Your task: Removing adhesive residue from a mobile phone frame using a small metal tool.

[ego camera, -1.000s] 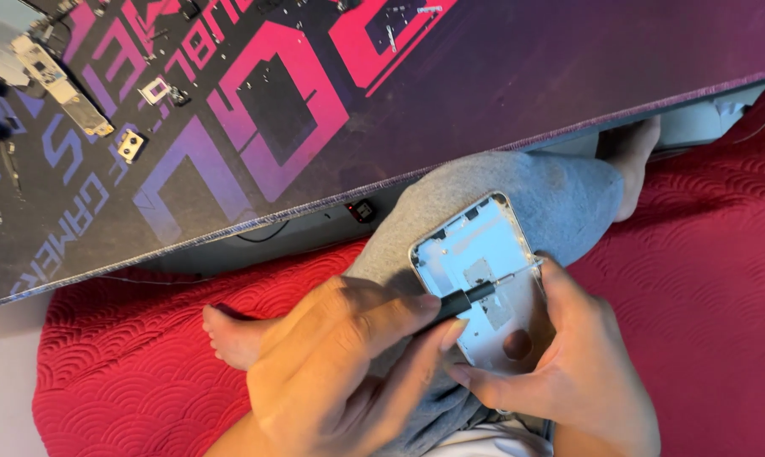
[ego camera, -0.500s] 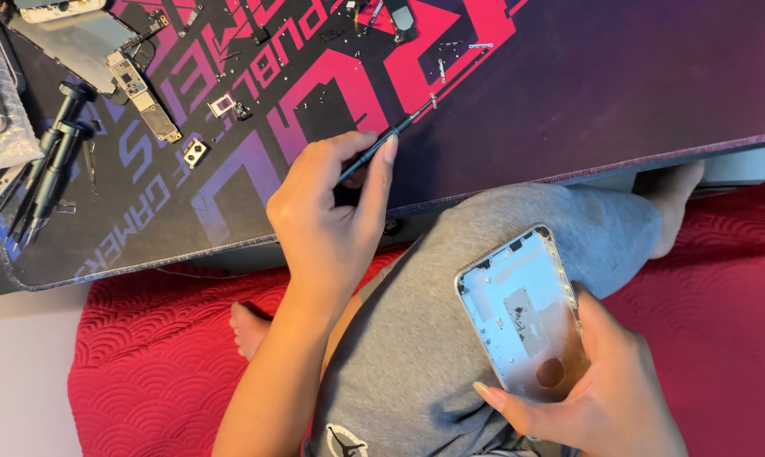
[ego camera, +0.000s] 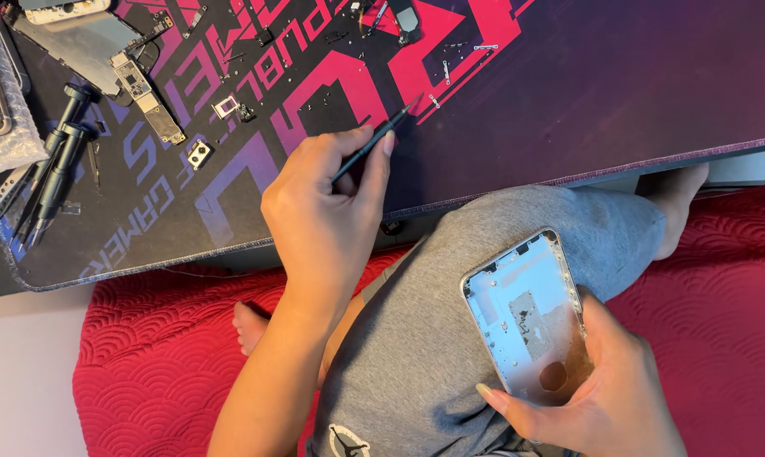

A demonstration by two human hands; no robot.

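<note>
Left hand (ego camera: 327, 211) pinches thin black tweezers (ego camera: 374, 142) over the printed dark mat (ego camera: 568, 93); right hand (ego camera: 606, 406) grips an emptied silver phone shell (ego camera: 526, 317).

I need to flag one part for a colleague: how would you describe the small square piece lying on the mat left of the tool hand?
Start at the large dark desk mat with pink and blue lettering. Left of the left hand, which holds a thin black tool, lies a small square metal part on a blue letter. Unlike the long circuit board above it, it is tiny, silvery, and has a dark round hole.

Left hand (ego camera: 323, 216) holds tweezers (ego camera: 374, 141); right hand (ego camera: 606, 402) grips phone housing (ego camera: 526, 315).
</note>
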